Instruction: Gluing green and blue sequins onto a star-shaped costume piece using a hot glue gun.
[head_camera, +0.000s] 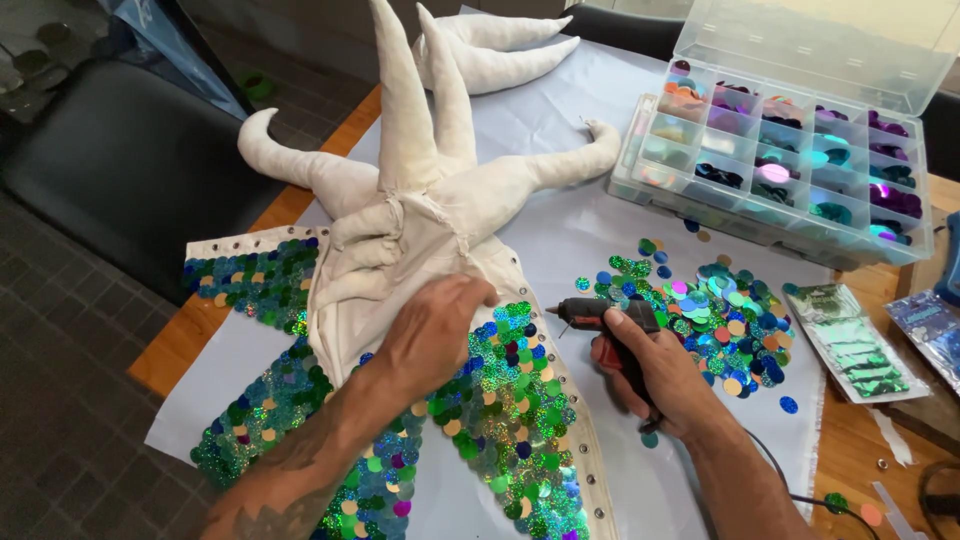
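Hands at work on a sequinned fabric piece with a glue gun.

The left hand (435, 335) presses palm-down on the cream fabric piece (420, 215), at the edge where its bare cloth meets the green and blue sequins (510, 400). The right hand (655, 375) grips a black glue gun (600, 318), nozzle pointing left, just beside the sequinned panel; its cord (775, 470) trails off to the lower right. A loose sequin pile (715, 310) lies on the white sheet (590, 230) right of the gun. Behind it stands an open clear organiser box (770, 160) of sorted sequins. 2 sequin packets (860, 345) lie on the wooden table (850, 450).
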